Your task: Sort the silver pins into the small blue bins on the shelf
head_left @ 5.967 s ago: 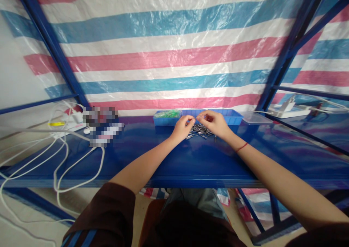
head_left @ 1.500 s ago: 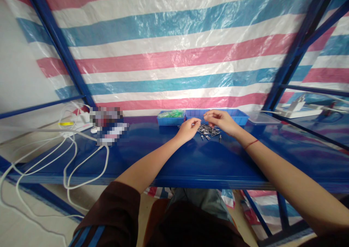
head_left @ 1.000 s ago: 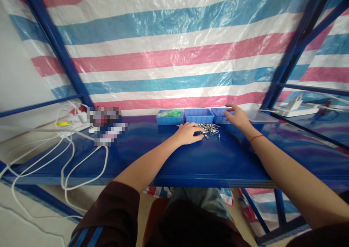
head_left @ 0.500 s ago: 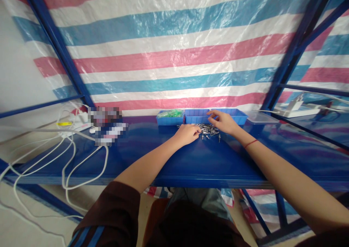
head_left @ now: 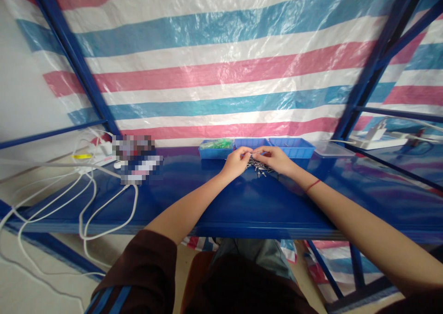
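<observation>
Above a loose pile of thin silver blind rivets (head_left: 260, 167), my two hands meet at their fingertips. My left hand (head_left: 237, 161) is closed in a pinch at the pile's left side. My right hand (head_left: 275, 160) pinches from the right, with the thumb and index finger pressed together. Between the fingertips shows a thin, pale sliver of a rivet (head_left: 254, 153), mostly hidden by the fingers. The pile lies on the blue table (head_left: 221, 208), partly covered by both hands.
Behind the hands stand a blue bin with green and clear plastic (head_left: 217, 144), a middle blue bin (head_left: 251, 141) and a right blue bin (head_left: 294, 150). A clear lid (head_left: 332, 148) lies farther right. White cables (head_left: 134, 208) hang over the table's left edge; a power strip (head_left: 377, 141) sits right.
My left hand has lifted slightly off the pile. My right hand has come down and left from the bins, and its fingertips now meet the left hand's.
</observation>
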Tool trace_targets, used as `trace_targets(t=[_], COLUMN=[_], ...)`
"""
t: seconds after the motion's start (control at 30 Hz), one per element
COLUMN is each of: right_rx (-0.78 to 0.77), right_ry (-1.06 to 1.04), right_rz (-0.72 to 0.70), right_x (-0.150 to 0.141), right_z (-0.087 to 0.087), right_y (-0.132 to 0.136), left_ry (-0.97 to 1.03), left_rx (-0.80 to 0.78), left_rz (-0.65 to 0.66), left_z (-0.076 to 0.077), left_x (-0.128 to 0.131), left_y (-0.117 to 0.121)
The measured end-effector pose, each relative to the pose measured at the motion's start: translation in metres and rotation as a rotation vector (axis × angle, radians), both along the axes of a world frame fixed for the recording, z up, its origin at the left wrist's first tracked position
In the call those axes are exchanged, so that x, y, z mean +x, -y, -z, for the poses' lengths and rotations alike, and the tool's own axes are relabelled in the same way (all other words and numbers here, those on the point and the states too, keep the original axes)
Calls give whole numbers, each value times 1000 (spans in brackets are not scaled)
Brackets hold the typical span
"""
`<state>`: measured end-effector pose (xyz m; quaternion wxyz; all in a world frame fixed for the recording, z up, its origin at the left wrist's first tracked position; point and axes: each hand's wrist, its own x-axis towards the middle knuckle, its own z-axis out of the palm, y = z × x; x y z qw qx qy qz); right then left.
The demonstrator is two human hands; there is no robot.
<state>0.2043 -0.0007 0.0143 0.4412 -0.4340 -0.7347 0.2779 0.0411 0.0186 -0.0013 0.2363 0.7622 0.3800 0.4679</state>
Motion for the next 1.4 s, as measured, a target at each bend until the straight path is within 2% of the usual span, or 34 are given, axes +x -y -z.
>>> trace_targets(t=[0.17, 0.3, 0.4, 0.63, 0.87, 1.1, 1.23, 1.33, 1.4], right_rx=[-44, -32, -4, 42, 135, 189, 107, 92, 123], right_ry=[-187, -189, -164, -187, -190, -6, 64, 15, -17], right_rz=[31, 52, 63, 74, 43, 76, 36, 144, 336], right_x=[-4, -2, 0, -2, -3, 4, 5, 16, 31], right_z=[-3, -5, -6, -9, -13, -13, -11, -11, -10], right_y=[4, 3, 3, 6, 8, 7, 4, -5, -13], left_ry=[201, 277, 257, 200, 244, 275, 189, 42, -126], left_rx=[-217, -365, -398, -347, -305, -144, -72, -23, 90], left_rz=[58, 107, 148, 225, 263, 112, 73, 16, 13], left_z=[-2, -6, -7, -3, -5, -7, -4, -1, 0], left_x=[4, 5, 6, 7, 6, 3, 3, 1, -3], left_y=[2, 8, 12, 12, 12, 9, 5, 5, 7])
